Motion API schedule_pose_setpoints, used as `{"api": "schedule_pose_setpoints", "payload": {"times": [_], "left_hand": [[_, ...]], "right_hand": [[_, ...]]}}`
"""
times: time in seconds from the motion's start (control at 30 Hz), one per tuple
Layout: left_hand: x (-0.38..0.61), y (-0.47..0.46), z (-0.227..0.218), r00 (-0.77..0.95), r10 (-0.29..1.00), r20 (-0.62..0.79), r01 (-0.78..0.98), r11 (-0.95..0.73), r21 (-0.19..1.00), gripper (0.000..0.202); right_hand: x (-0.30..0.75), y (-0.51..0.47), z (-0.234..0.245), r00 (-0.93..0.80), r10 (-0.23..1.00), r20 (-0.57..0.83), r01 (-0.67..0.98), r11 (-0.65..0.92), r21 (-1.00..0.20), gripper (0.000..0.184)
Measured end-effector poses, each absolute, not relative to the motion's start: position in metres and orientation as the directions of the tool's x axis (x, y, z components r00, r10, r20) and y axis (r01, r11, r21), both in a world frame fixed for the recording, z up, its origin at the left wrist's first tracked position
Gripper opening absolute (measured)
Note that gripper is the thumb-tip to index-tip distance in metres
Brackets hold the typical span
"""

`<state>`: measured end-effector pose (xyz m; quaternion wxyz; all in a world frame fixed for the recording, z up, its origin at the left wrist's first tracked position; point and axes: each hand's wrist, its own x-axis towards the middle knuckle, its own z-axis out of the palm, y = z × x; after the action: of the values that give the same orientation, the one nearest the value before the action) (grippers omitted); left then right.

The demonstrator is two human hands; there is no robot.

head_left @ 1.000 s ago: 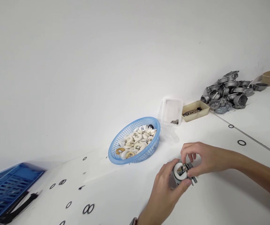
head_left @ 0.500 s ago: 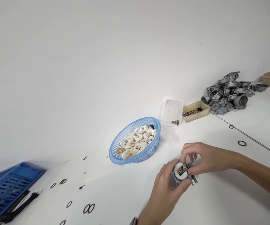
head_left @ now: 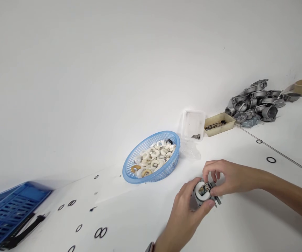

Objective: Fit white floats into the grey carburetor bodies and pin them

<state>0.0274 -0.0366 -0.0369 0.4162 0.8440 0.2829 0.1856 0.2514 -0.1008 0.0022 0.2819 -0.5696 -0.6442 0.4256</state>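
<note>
Left hand [head_left: 184, 213]: fingers clamped around round metal housing [head_left: 201, 191], cradled from below just above desk [head_left: 245, 227] | Right hand [head_left: 228, 176]: fingertips pinched on small brass fitting atop housing | blue basket [head_left: 151, 157] beyond, left.

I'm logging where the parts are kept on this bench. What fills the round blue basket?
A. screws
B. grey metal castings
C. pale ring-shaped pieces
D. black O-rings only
C: the blue basket holds a heap of pale ring-shaped pieces, white and cream with a couple of tan ones; the grey metal castings lie in a separate pile by the wall, farther right.
</note>
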Motion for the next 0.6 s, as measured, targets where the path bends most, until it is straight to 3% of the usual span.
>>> {"api": "schedule_pose_setpoints", "payload": {"times": [0.27, 0.43, 0.6], "left_hand": [[0.0298, -0.039, -0.0366, 0.75, 0.658, 0.069, 0.34, -0.473, 0.813, 0.049], [0.0294, -0.0389, -0.0351, 0.773, 0.629, 0.077, 0.325, -0.497, 0.805, 0.045], [0.0286, -0.0384, -0.0337, 0.773, 0.63, 0.067, 0.341, -0.503, 0.795, 0.044]], "right_hand": [[0.253, -0.1022, 0.0045, -0.204, 0.968, -0.144, 0.496, -0.024, -0.868, 0.025], [0.257, -0.1059, 0.01, -0.26, 0.95, -0.175, 0.524, -0.014, -0.852, 0.04], [0.2569, -0.1051, 0.0098, -0.227, 0.963, -0.147, 0.536, -0.003, -0.844, 0.029]]}}
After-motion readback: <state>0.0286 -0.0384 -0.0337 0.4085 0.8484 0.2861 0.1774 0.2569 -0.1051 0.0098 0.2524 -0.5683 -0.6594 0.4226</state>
